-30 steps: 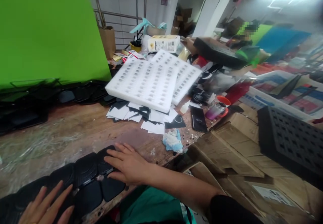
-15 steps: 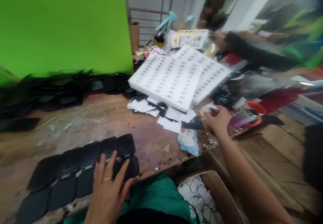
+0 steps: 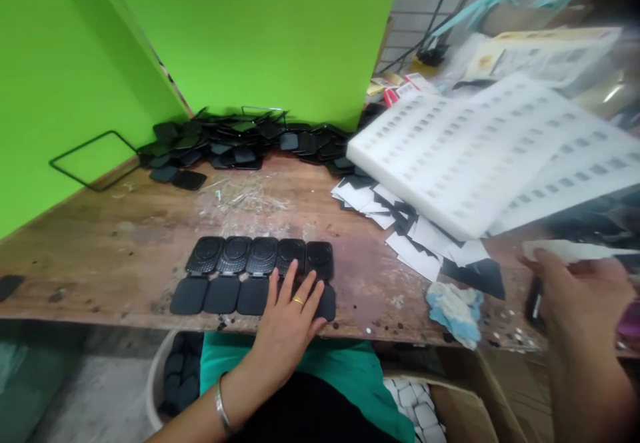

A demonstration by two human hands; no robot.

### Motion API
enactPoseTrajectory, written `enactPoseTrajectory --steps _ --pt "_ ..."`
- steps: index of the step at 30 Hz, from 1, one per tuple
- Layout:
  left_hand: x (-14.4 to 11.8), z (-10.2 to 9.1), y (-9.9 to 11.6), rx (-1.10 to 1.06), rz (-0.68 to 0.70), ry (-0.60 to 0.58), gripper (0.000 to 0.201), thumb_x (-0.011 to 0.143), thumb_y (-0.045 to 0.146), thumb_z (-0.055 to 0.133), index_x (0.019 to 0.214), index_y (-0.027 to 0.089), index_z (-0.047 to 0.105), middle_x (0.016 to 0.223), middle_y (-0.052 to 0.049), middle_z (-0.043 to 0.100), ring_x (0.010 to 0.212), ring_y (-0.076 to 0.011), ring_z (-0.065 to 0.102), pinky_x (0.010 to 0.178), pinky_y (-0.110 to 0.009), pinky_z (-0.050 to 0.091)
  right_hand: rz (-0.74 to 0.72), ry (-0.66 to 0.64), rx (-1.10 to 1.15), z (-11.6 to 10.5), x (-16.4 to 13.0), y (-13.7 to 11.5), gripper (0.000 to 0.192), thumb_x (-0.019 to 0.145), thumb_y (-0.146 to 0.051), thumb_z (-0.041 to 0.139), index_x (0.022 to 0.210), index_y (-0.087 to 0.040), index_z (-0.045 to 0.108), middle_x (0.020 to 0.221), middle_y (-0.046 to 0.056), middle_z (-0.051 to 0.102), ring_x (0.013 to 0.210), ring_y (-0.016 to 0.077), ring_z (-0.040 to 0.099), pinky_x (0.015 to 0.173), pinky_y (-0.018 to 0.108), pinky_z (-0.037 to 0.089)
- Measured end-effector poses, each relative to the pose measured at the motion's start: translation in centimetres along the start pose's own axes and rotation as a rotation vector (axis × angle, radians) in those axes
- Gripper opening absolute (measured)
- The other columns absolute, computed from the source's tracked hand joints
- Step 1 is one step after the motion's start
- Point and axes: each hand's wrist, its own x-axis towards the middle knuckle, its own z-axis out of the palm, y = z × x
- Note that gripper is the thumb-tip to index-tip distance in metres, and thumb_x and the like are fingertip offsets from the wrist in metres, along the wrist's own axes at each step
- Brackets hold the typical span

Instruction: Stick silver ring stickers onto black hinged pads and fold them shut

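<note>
Two rows of black rounded-square cases (image 3: 235, 256) lie near the table's front edge, the back row ridged with ring shapes and the front row smooth. Resting on the right end of these rows, my left hand (image 3: 293, 310) has its fingers spread and covers part of them. At the far right, my right hand (image 3: 580, 296) is blurred, its fingers closed on a whitish flat strip (image 3: 570, 251). A dark object (image 3: 535, 303) shows beside that hand, too blurred to name. Between the hands lies a crumpled blue-and-white cloth (image 3: 455, 310).
White foam trays (image 3: 440, 156) with rows of slots lean over scattered white and black cards (image 3: 415, 253). A heap of black cases (image 3: 240, 136) lines the green wall. Below the table are a bucket of black pieces (image 3: 175, 370) and a cardboard box (image 3: 460, 403) holding white pieces.
The view has turned left, so the table's things sit farther right in the picture. My left hand still rests on the cases. My right hand still holds something whitish.
</note>
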Motion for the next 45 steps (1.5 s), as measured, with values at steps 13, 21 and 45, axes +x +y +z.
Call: enactPoseTrajectory --steps 13,21,45 --pt "0.1 -0.4 -0.2 -0.032 0.026 -0.040 0.051 0.090 0.047 0.062 0.132 0.018 0.059 0.141 -0.012 0.057 0.141 -0.0411 0.036 0.113 -0.070 0.023 0.151 -0.780 0.471 8.9 -9.1 -10.4 0.039 0.058 -0.039 0.087 0.089 -0.020 0.073 0.085 0.003 0.074 0.075 0.0197 0.066 0.071 0.033 0.054" --pt "-0.1 -0.4 -0.1 -0.074 -0.023 -0.009 0.054 0.086 0.044 0.068 0.131 0.016 0.058 0.137 -0.021 0.056 0.140 -0.0424 0.037 0.111 -0.069 0.027 0.263 -0.837 0.522 11.8 -9.7 -12.5 0.043 0.049 -0.037 0.090 0.086 -0.019 0.077 0.084 0.004 0.075 0.074 0.0193 0.064 0.069 0.032 0.050" --pt "-0.1 -0.2 0.0 -0.108 -0.056 -0.028 0.054 0.086 0.043 0.068 0.132 0.018 0.056 0.137 -0.020 0.055 0.140 -0.0399 0.037 0.113 -0.067 0.026 -0.030 -0.738 0.429 16.3 -9.9 -15.1 0.036 0.072 -0.052 0.071 0.086 -0.018 0.068 0.074 0.000 0.067 0.066 0.0152 0.056 0.063 0.028 0.046"
